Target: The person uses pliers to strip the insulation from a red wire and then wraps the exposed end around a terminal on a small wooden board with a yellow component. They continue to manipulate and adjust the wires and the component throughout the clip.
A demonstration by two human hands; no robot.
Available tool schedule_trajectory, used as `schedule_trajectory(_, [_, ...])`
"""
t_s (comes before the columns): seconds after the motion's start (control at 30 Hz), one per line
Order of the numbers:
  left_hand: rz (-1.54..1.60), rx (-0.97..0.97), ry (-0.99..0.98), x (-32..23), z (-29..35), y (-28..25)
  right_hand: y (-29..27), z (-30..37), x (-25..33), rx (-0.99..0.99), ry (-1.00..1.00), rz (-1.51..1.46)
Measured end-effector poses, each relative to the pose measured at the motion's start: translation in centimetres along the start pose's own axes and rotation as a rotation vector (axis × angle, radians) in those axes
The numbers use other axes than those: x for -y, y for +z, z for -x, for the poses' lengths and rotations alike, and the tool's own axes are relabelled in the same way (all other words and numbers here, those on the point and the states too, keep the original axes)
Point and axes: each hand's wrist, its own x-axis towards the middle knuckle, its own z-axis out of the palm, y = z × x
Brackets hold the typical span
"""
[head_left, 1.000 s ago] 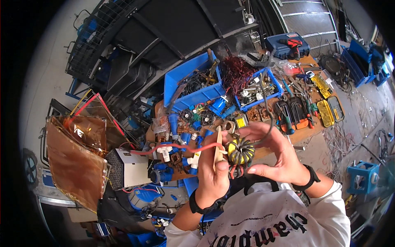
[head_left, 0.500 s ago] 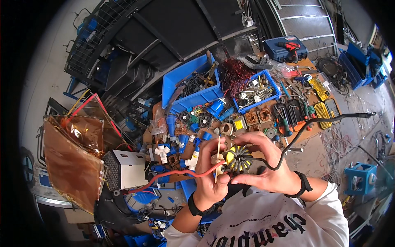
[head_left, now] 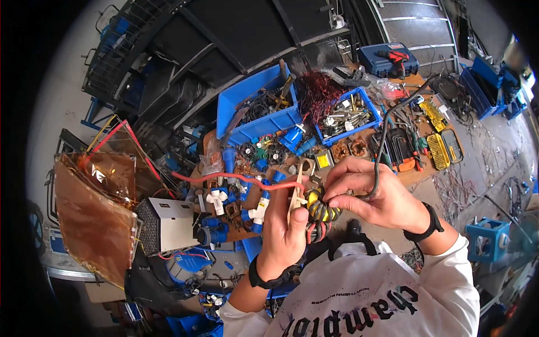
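Red cable (head_left: 224, 175) crosses above the bench (head_left: 414, 176) to the left hand (head_left: 283, 237), closed round a wooden strip (head_left: 295, 197), the wound yellow ring (head_left: 323, 213) beside it over the near edge; the right hand (head_left: 387, 203) pinches black cable (head_left: 382, 137). Winding seems in hand; another turn would call for tension.

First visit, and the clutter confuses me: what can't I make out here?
All in the head view:
Left hand: some fingertips, behind the wooden piece.
Yellow coil: underside, hidden by its top.
Large blue bin: many parts, too small and jumbled.
White shirt: cut off by the bottom edge.
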Motion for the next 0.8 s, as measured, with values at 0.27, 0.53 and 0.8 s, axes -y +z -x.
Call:
schedule_trajectory(0.27, [-0.020,0.033,-0.021,0.2,-0.5,-0.4,0.0,-0.1,-0.3,0.079,0.034,0.032])
schedule_trajectory(0.53, [0.063,0.027,-0.075,-1.2,-0.4,-0.5,0.5,0.0,-0.3,0.065,0.001,0.021])
schedule_trajectory(0.8, [0.245,0.009,-0.089,0.1,-0.1,-0.5,1.3,-0.2,0.0,0.039,0.023,-0.025])
